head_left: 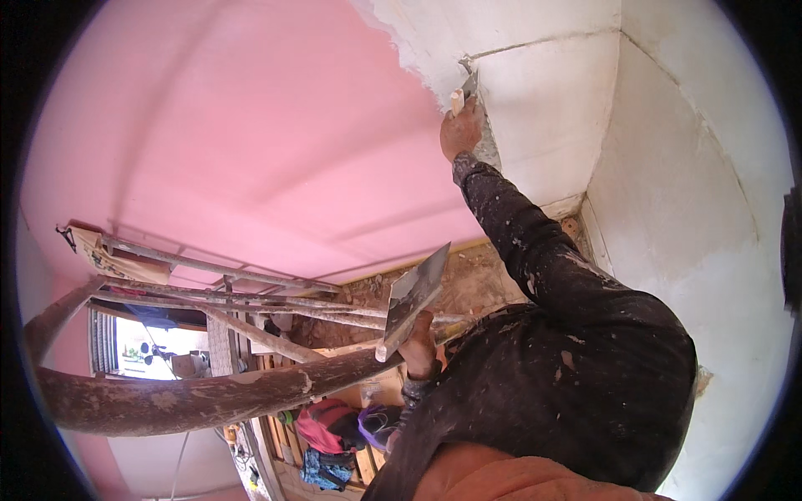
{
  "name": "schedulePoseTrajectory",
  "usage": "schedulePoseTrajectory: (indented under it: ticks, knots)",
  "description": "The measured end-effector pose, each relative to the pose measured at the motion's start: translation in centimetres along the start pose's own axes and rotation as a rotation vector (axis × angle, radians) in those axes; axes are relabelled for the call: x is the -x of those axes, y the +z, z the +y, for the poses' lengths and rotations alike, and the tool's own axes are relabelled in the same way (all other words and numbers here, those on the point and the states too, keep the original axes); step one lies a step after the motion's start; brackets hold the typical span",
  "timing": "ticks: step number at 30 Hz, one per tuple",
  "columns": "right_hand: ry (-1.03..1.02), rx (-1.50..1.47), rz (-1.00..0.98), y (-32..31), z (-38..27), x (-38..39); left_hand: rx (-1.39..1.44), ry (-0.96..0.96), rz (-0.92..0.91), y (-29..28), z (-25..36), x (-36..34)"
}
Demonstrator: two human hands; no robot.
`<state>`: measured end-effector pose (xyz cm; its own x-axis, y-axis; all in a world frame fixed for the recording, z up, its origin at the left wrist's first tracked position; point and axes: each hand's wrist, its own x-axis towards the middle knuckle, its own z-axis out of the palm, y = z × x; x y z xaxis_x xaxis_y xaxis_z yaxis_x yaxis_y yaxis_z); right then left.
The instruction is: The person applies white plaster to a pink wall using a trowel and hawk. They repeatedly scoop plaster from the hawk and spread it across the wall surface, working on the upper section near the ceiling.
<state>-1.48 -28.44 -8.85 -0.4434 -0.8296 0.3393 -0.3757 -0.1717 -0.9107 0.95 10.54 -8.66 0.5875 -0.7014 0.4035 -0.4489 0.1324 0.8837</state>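
My right arm, in a dark paint-spattered sleeve, stretches up to the wall. My right hand (461, 132) is closed round the pale handle of a putty knife (471, 83), its blade at a rough grey strip of the white wall (543, 108). Lower down, near my body, my left hand (419, 346) grips a wide filling knife (419, 285) by its back edge, with the metal blade pointing up. Grey filler seems to lie on that blade. Part of the left hand is hidden behind the blade.
A thick, stained pole (209, 402) and thinner scaffold bars (251, 296) cross the left side. Pink wall (317, 125) meets the white one in a ragged edge. Below lie a pink-and-black bag (326, 424), a blue patterned item (326, 469) and wooden slats. A fabric bag (125, 259) hangs far left.
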Motion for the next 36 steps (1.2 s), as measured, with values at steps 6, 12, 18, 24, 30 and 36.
schedulePoseTrajectory:
  ticks: [6, 12, 18, 24, 30, 36]
  knots:
    - [-0.024, 0.139, 0.039, 2.8, -1.5, -1.8, -0.075, 0.039, -0.024, 0.0, -0.6, 0.3]
    - [-0.089, 0.24, 0.032, 4.8, -2.7, -0.6, -0.251, 0.133, -0.105, -1.1, -0.7, 0.5]
    - [-0.271, 0.371, -0.013, 7.4, -0.1, 2.4, -0.139, 0.088, -0.139, -0.3, -2.3, 0.7]
    - [-0.197, 0.057, -0.283, 5.7, 2.1, 8.7, 0.175, -0.119, -0.019, 0.9, -0.1, -0.8]
    - [0.435, -0.574, 0.072, 7.5, 3.6, 4.0, -0.127, 0.111, 0.003, -0.4, -4.2, -0.6]
    - [0.577, -1.016, -0.16, 5.8, -3.1, -1.7, -0.72, 0.267, -0.06, -3.2, -3.8, -0.1]
